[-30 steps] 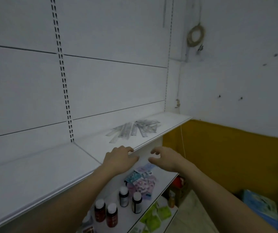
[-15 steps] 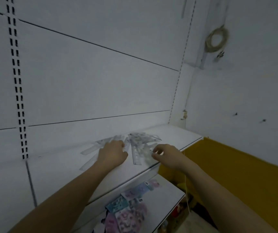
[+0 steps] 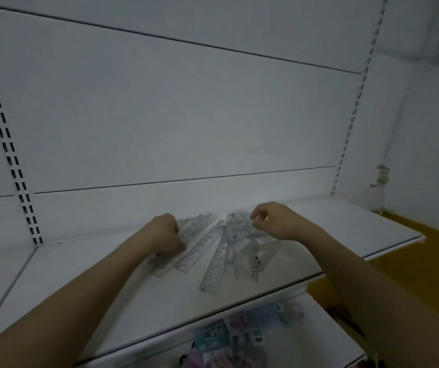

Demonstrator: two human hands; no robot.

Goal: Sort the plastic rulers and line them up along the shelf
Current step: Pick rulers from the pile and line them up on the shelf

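Several clear plastic rulers [image 3: 214, 262] lie fanned out and overlapping on the white shelf [image 3: 101, 290]. My left hand [image 3: 163, 234] sits on the left side of the fan, knuckles up, fingers curled down onto the leftmost rulers, whose far ends it hides. My right hand [image 3: 275, 221] hovers at the fan's far right end, fingers curled, with thumb and forefinger pinching the tip of a ruler there. Both forearms reach in from the bottom of the view.
Slotted uprights [image 3: 8, 155] run up the white back panel at left and right. A lower shelf [image 3: 316, 341] holds colourful packets [image 3: 239, 338]. The shelf ends at right by a white and yellow wall [image 3: 425, 264].
I have come closer and both hands have reached over the rulers. The left hand now curls onto the left rulers; the right hand has risen to the fan's far end.
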